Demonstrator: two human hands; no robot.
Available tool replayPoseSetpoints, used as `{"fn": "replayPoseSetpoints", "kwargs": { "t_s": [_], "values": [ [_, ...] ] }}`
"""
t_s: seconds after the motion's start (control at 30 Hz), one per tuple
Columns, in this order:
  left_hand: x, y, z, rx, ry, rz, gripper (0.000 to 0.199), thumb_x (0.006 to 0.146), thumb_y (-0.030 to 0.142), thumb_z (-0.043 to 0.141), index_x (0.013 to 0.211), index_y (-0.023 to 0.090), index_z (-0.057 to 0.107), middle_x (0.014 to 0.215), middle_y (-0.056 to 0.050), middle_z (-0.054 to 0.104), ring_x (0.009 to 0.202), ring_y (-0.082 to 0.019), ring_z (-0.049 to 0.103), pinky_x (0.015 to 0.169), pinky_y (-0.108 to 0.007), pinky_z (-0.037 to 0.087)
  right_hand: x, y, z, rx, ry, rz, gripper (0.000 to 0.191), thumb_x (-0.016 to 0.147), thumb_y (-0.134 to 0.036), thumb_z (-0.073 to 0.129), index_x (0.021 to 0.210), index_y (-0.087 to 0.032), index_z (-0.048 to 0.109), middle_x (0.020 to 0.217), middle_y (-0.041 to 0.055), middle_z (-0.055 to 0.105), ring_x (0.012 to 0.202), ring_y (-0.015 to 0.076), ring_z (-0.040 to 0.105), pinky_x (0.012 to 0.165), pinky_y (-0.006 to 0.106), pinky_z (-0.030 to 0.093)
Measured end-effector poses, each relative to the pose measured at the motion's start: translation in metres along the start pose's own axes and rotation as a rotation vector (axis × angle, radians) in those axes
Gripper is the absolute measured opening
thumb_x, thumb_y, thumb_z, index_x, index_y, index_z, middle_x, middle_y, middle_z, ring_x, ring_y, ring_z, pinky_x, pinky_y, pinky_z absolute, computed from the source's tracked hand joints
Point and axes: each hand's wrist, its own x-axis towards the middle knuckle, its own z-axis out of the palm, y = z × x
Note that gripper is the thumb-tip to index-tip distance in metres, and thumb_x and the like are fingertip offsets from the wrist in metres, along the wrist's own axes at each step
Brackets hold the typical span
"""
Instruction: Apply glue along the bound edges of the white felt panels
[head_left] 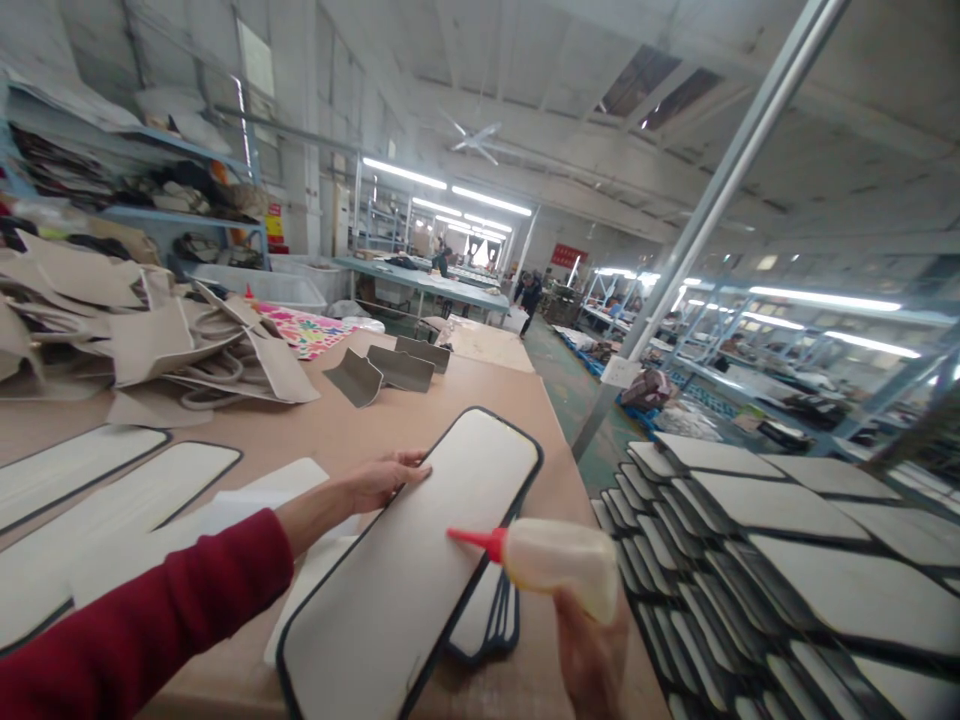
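Observation:
My left hand [386, 480] grips the upper left edge of a long white panel [420, 560] with rounded corners and a dark edge binding, thumb on its face. The panel is tilted above the table. In my right hand [592, 650], blurred by motion, is a translucent squeeze bottle [562, 560] with a red nozzle; its tip points left over the panel's face. Beneath the held panel lies a small stack of similar dark-edged panels [487, 615]. More white panels [142, 500] lie flat on the left.
The brown-topped table [495, 400] carries a heap of beige pieces [172, 340] at back left and bent grey-brown pieces [397, 368]. Tall stacks of dark-edged panels [795, 505] stand at right, near a metal post [675, 270]. A person [527, 295] is in the far aisle.

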Motion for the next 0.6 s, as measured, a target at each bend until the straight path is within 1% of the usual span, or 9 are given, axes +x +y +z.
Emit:
{"fn": "replayPoseSetpoints", "kwargs": {
  "t_s": [0.1,0.17,0.2,0.27,0.33,0.43,0.5,0.53,0.6],
  "values": [
    [0.006,0.0,-0.002,-0.007,0.077,0.014,0.061,0.045,0.037,0.085,0.1,0.017,0.066,0.086,-0.005,0.071,0.076,-0.019,0.064,0.062,-0.025,0.049,-0.016,0.009,0.002,-0.121,-0.14,0.047,0.065,0.051,-0.034,0.081,0.108,-0.017,0.056,0.084,0.0051,0.066,0.073,0.0224,0.062,0.062,0.03,0.052],
    [0.008,0.0,-0.001,0.001,0.112,0.029,0.063,0.043,0.037,0.086,0.099,0.016,0.066,0.085,-0.005,0.071,0.073,-0.018,0.063,0.059,-0.023,0.048,0.0,-0.002,0.008,-0.15,-0.122,0.018,0.064,0.053,-0.034,0.08,0.109,-0.017,0.055,0.085,0.005,0.066,0.072,0.0214,0.062,0.062,0.03,0.052],
    [0.008,0.0,0.0,0.004,0.116,0.03,0.063,0.042,0.036,0.086,0.099,0.016,0.066,0.084,-0.004,0.072,0.073,-0.017,0.063,0.058,-0.023,0.048,0.015,-0.01,0.013,-0.14,-0.042,-0.048,0.061,0.056,-0.036,0.078,0.109,-0.016,0.055,0.084,0.0051,0.065,0.071,0.0207,0.061,0.062,0.03,0.052],
    [0.01,0.0,0.002,0.0,0.093,0.021,0.064,0.043,0.036,0.086,0.1,0.015,0.066,0.084,-0.005,0.072,0.073,-0.018,0.064,0.058,-0.023,0.049,0.045,-0.026,0.022,-0.19,0.205,-0.205,0.062,0.055,-0.04,0.077,0.105,-0.012,0.055,0.089,0.0081,0.064,0.076,0.0217,0.061,0.068,0.033,0.051],
    [0.013,0.0,0.004,-0.029,0.053,0.017,0.063,0.044,0.033,0.085,0.101,0.015,0.066,0.083,-0.005,0.072,0.072,-0.019,0.065,0.061,-0.025,0.05,0.06,-0.033,0.028,-0.2,0.242,-0.24,0.064,0.054,-0.042,0.077,0.105,-0.011,0.054,0.09,0.008,0.063,0.076,0.0209,0.06,0.069,0.033,0.051],
    [0.017,0.001,0.003,-0.075,0.067,0.019,0.06,0.046,0.028,0.084,0.101,0.014,0.066,0.076,-0.005,0.072,0.066,-0.02,0.065,0.063,-0.028,0.051,0.039,-0.019,0.028,-0.194,0.089,-0.179,0.057,0.056,-0.041,0.076,0.101,-0.013,0.057,0.085,0.0073,0.065,0.071,0.0209,0.061,0.064,0.033,0.052],
    [0.019,0.002,0.0,-0.087,0.105,0.018,0.057,0.048,0.025,0.083,0.101,0.013,0.066,0.072,-0.005,0.072,0.063,-0.019,0.065,0.061,-0.028,0.051,0.016,-0.005,0.025,-0.205,-0.187,-0.061,0.055,0.056,-0.04,0.077,0.102,-0.016,0.059,0.088,0.0074,0.066,0.074,0.0227,0.063,0.063,0.032,0.053],
    [0.019,0.002,-0.001,-0.085,0.118,0.019,0.056,0.049,0.024,0.083,0.101,0.013,0.066,0.071,-0.004,0.071,0.062,-0.019,0.065,0.061,-0.028,0.051,0.009,-0.001,0.023,-0.221,-0.249,-0.05,0.06,0.05,-0.039,0.079,0.102,-0.016,0.059,0.085,0.0068,0.067,0.073,0.0232,0.063,0.062,0.032,0.053],
    [0.018,0.002,-0.001,-0.079,0.116,0.019,0.057,0.05,0.024,0.082,0.104,0.013,0.065,0.072,-0.004,0.072,0.062,-0.019,0.065,0.06,-0.027,0.051,0.013,-0.002,0.025,-0.222,-0.242,-0.023,0.061,0.052,-0.038,0.08,0.104,-0.017,0.058,0.082,0.0048,0.066,0.07,0.021,0.062,0.063,0.031,0.052]
  ]
}}
